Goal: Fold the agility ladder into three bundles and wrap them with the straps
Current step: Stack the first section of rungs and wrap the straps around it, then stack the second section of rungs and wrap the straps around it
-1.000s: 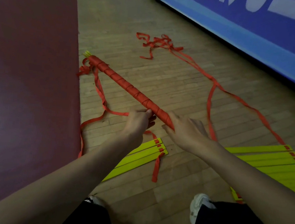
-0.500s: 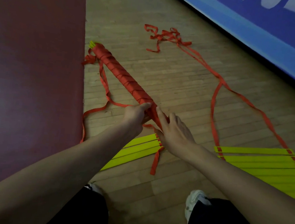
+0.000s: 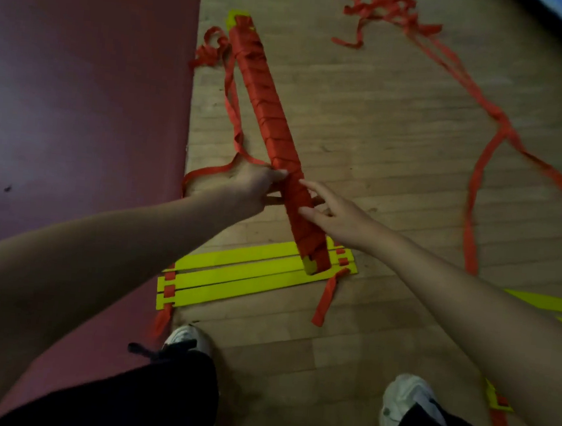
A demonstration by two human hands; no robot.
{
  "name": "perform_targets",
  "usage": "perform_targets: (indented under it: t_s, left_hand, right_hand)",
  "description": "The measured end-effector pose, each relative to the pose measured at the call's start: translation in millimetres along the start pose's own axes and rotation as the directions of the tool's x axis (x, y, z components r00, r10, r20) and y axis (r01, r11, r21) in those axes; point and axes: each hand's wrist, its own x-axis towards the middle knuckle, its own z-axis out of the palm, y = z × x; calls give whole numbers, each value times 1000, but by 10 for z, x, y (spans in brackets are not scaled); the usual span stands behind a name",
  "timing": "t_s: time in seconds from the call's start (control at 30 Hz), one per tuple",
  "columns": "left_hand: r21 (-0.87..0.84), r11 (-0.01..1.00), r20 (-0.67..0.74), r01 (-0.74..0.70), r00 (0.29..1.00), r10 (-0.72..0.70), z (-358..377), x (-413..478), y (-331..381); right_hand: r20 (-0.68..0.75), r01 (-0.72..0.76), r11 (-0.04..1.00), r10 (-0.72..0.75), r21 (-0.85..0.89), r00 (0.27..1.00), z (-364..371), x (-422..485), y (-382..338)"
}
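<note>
A long bundle of yellow rungs wound in red strap (image 3: 268,109) points away from me above the wooden floor. My left hand (image 3: 253,188) grips its left side near the lower third, with a loose red strap (image 3: 234,107) trailing from there to the far end. My right hand (image 3: 337,214) touches the bundle's right side with straight fingers. Under the bundle's near end lies a flat group of three yellow rungs (image 3: 250,274). More yellow rungs (image 3: 550,302) lie at the right edge.
A dark red mat (image 3: 78,110) covers the floor on the left. Long red straps (image 3: 483,135) loop over the wood at the right, with a tangle (image 3: 382,11) at the top. My two white shoes (image 3: 406,397) are at the bottom.
The wrapped bundle has swung round and come toward me, its near end now over the three yellow rungs. My right hand has opened against its side. The view has tilted down.
</note>
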Motion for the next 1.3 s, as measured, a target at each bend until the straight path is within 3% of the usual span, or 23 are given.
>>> perform_targets:
  t_s: [0.1,0.2,0.33,0.57,0.73,0.9,1.07,1.3]
  left_hand:
    - [65,995,-74,78,995,-73,-314,442,-243]
    - [122,982,-154,143,980,-124,-654,778,-553]
    - [129,972,-172,198,970,-174,-1006,1016,-963]
    - [87,968,-219,234,953,-210,-1372,1190,-1487]
    - [103,968,-219,229,954,-203,-1457,1163,-1742]
    - [129,967,-208,218,960,-189,-1368,1116,-1831]
    - [135,964,-217,227,957,-195,-1190,1154,-1950]
    - [18,962,-217,273,940,-262,-961,1187,-1999]
  right_hand:
    - [-16,-69,997,68,-41,998,275,415,325]
    - [155,-144,960,185,-241,971,686,740,719]
    - [414,16,882,205,-471,887,1334,934,1110]
    - [587,276,740,194,-614,786,2163,995,1340]
    - [452,273,694,85,-667,888,2345,976,1591]
    - [227,-10,744,217,-668,949,2060,1062,1900]
    - [47,-286,755,385,-590,922,1657,1042,2272]
    - [-187,-613,672,596,-416,781,1291,1063,2393]
